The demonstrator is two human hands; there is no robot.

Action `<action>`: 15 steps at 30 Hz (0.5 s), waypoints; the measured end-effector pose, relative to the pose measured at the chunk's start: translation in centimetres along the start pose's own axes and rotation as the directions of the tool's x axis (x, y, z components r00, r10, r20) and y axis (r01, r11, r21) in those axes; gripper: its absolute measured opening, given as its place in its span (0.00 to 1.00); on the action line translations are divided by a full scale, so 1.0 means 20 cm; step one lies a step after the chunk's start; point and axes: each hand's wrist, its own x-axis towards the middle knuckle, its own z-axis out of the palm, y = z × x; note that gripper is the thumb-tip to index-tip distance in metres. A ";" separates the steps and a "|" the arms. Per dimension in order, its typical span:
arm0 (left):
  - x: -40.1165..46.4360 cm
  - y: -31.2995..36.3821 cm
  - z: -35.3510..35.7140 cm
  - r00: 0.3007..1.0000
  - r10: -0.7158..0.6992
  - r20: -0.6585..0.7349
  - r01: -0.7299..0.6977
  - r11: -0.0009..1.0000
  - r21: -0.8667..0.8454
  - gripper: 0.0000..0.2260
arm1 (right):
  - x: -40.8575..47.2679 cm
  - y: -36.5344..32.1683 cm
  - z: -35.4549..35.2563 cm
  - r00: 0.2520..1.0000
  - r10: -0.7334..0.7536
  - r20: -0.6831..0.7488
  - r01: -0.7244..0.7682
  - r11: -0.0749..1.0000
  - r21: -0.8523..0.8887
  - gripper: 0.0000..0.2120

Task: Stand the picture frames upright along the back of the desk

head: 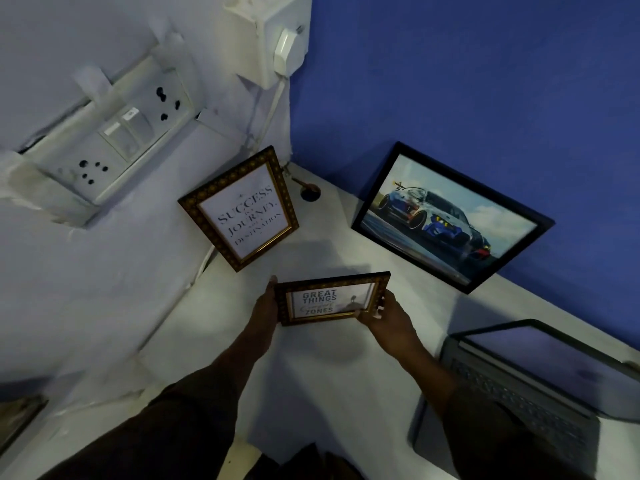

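Observation:
I hold a small gold-edged frame [331,299] reading "GREAT THINGS" above the white desk [322,375]. My left hand [266,304] grips its left edge and my right hand [384,315] grips its right lower corner. The frame is tilted, its face toward me. A second gold frame [242,209] with "SUCCESS IS A JOURNEY" text leans upright against the pale wall in the corner. A larger black frame [450,216] with a racing car picture leans against the blue wall at the back right.
An open laptop [540,386] sits on the desk at the right, close to my right forearm. A cable hole [310,195] is in the desk corner. Wall sockets [114,147] and a plugged adapter [285,51] with a white cable are on the pale wall.

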 end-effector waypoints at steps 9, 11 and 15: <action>-0.27 -0.17 -0.02 0.975 0.051 -0.217 -0.057 0.998 -0.021 0.28 | -0.21 0.16 -0.08 0.998 -0.058 -0.025 0.058 0.998 0.036 0.40; -0.38 -0.23 -0.02 0.971 0.064 -0.232 -0.070 0.997 -0.019 0.29 | -0.28 0.23 -0.11 0.997 -0.072 -0.023 0.073 0.996 0.047 0.41; -0.63 -0.41 0.02 0.967 0.090 -0.240 -0.105 0.993 -0.050 0.28 | -0.46 0.37 -0.16 0.989 -0.144 -0.045 0.147 0.987 0.067 0.41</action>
